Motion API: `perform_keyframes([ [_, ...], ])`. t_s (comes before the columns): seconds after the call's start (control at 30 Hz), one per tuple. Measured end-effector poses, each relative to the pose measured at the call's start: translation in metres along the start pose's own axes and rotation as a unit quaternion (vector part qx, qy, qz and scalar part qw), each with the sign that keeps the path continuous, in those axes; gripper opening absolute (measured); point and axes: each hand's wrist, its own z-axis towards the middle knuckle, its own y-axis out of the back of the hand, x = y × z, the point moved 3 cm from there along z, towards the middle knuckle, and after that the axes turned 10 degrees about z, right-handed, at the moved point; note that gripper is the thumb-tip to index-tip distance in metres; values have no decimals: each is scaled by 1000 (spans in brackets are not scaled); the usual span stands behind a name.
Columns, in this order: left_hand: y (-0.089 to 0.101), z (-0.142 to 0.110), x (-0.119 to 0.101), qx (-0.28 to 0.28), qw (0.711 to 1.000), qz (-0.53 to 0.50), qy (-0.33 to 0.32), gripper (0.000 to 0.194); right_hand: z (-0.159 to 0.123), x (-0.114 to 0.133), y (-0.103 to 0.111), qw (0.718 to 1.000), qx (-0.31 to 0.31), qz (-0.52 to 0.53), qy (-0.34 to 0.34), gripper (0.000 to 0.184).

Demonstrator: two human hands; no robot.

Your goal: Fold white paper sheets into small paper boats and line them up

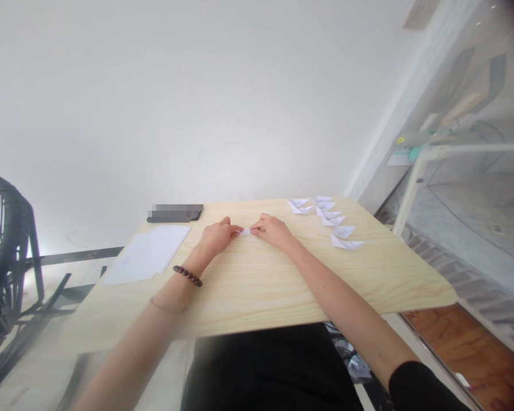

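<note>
Between my two hands, just above or on the wooden table [257, 297], is a small piece of folded white paper [245, 232]. My left hand [217, 237], with a dark bead bracelet at the wrist, pinches its left end. The right end is pinched by the fingers of my right hand [273, 230]. Most of the paper's ends are covered by fingertips, and its exact folds are too small to make out. Several folded white paper boats [346, 244] stand in a group on the table to the right of my right hand.
A stack of white paper sheets [148, 254] lies at the table's left. Behind it, near the wall, is a dark flat object [175, 214], partly blurred out. A dark woven chair [8, 251] stands at far left, and a white metal frame [411, 194] at right.
</note>
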Motion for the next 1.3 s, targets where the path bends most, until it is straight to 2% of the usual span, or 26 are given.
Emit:
perform_keyframes([
  [0.17,-2,2,1,1,1000,-1,-8,34,-1,2,0,1000,7,-12,-2,25],
  [0.4,-8,3,9,-8,1000,-30,-4,34,1,0,-7,999,-25,-16,-22,27],
  [0.67,-9,5,11,-5,998,-58,7,33,1,2,-7,999,-23,-1,-49,23],
  [1.0,-11,6,21,-23,986,-164,-19,31,2,-3,-3,998,-6,48,-35,20],
  [1.3,-9,5,21,-31,982,-184,-30,30,2,-5,-4,998,-8,62,-20,21],
])
